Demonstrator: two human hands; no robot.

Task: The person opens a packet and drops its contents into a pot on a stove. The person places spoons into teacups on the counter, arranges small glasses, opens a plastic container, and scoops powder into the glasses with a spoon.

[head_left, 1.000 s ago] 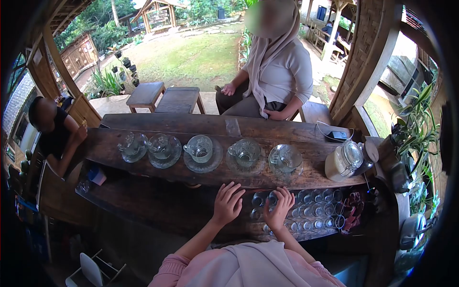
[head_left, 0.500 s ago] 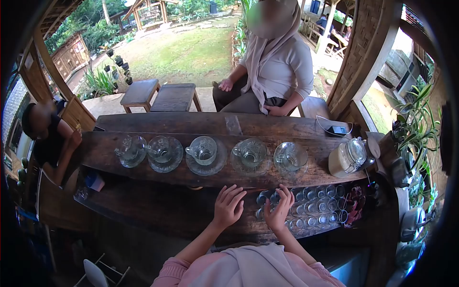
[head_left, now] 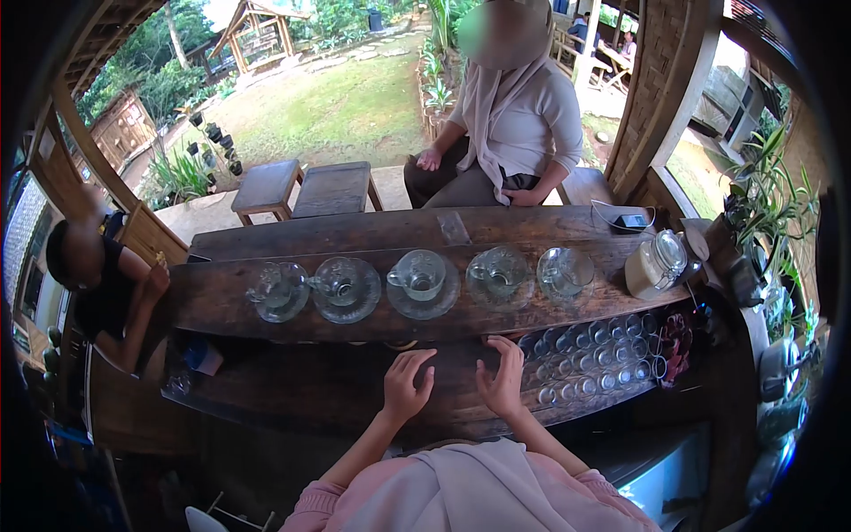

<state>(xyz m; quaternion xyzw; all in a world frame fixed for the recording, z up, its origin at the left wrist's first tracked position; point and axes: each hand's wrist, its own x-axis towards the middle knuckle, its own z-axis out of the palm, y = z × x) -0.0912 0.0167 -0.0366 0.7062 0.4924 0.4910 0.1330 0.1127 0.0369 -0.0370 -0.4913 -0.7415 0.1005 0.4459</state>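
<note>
My left hand point(head_left: 408, 385) hovers over the near edge of the wooden counter, fingers bent and thumb apart, holding nothing. To its right my right hand point(head_left: 503, 376), also empty, has its fingers loosely stretched out. Beyond both hands, a row of several clear glass cups on glass saucers stands on the counter top point(head_left: 213, 310). Closest ahead of my hands is the middle cup point(head_left: 418, 274), with another glass cup point(head_left: 498, 270) to its right. Rows of small drinking glasses point(head_left: 587, 363) stand on the lower shelf beside my right hand.
A lidded glass jar point(head_left: 653, 270) of pale contents stands at the counter's right, near a small dark device point(head_left: 631, 222) with a cable. Across the counter sits a person point(head_left: 523, 120); another person point(head_left: 111, 284) is at the left. Two wooden stools point(head_left: 332, 188) stand beyond.
The view has turned slightly left, so the cups appear farther right. My hands have shifted a little left relative to the counter and remain empty.
</note>
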